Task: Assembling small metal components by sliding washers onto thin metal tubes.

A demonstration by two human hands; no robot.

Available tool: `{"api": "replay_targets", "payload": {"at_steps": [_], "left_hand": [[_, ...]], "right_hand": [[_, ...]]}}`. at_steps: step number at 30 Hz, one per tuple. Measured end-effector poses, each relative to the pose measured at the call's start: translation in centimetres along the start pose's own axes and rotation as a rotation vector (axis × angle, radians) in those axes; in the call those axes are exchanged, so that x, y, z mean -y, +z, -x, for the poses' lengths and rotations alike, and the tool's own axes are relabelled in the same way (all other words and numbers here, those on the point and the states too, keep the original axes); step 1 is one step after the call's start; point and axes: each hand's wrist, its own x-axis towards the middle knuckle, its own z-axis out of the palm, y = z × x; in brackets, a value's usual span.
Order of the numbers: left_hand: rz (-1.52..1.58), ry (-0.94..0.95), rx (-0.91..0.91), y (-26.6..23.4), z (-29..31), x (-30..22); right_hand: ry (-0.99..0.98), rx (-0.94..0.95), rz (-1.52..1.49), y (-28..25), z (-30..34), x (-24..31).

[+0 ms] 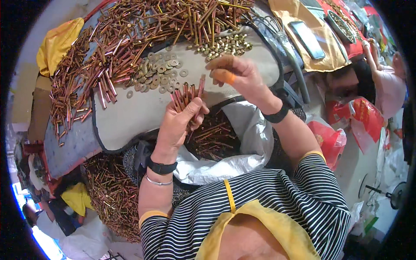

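**Head view: one handful of bolts gathered, large heaps lying loose**

The work looks to be mid-course. What is done, as far as this shows, is a small bunch of copper-toned bolts (pixel 183 98) gathered upright in the left hand (pixel 184 116). Much appears left: a broad bolt heap (pixel 125 39) spreads over the far side and far left, with flat round washers (pixel 161 78) and brass-coloured nuts (pixel 229 45) loose on the beige mat (pixel 125 117). More bolts lie inside the open white sack (pixel 249 117) and in a pile (pixel 115 190) at near left; whether these are finished cannot be told.

The held bunch sits in the left hand's closed grip, over the mat's near edge, left of the right hand and slightly nearer. The right hand (pixel 242 78) hovers just beyond, fingers bent, near the nuts; whether its fingertips pinch anything small is unclear.
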Motion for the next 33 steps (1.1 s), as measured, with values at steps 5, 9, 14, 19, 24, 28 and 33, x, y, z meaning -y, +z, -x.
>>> {"api": "replay_targets", "payload": {"at_steps": [5,9,14,19,24,28,33], "left_hand": [[-0.024,-0.055,0.024,0.0,0.0,-0.2],[0.038,-0.128,0.115,-0.5,-0.1,-0.6],[0.015,-0.142,0.158,-0.3,0.3,-0.8],[-0.177,-0.058,0.117,0.5,0.8,-1.0],[-0.493,0.244,0.013,0.5,0.1,1.2],[-0.449,0.109,0.007,0.4,0.5,0.5],[-0.119,-0.107,0.208,0.0,1.2,-1.1]], "right_hand": [[-0.090,0.059,0.154,0.4,0.5,0.1],[-0.132,0.009,0.174,0.3,0.8,0.4],[-0.201,0.102,0.243,-0.4,0.2,0.7],[-0.159,0.128,0.381,-0.6,0.7,1.2],[-0.109,0.047,0.605,0.4,0.7,0.6],[-0.064,0.061,0.266,0.6,0.9,0.1],[-0.237,0.226,0.215,-0.5,1.0,0.9]]}}
